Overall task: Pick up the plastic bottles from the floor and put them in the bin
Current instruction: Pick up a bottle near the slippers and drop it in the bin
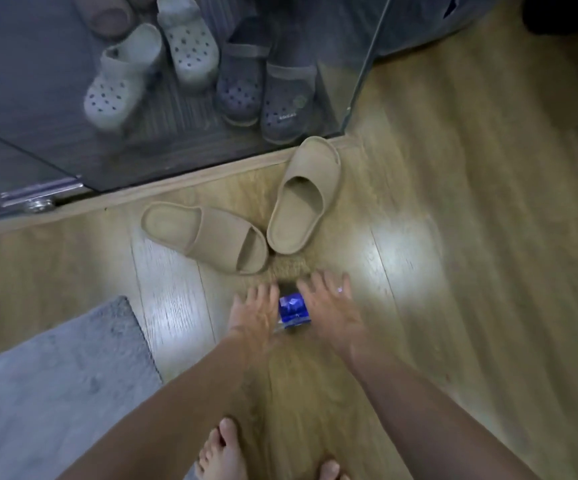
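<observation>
A clear plastic bottle with a blue label lies on the wooden floor between my two hands. My left hand is flat with fingers spread just left of the bottle. My right hand is spread just right of it, touching or nearly touching its side. Neither hand is closed around the bottle. Both ends of the bottle are partly hidden by my hands. No bin is in view.
Two tan slides lie just beyond the bottle. A glass door stands behind them, with several clogs behind it. A grey mat lies at the lower left. My bare feet are at the bottom.
</observation>
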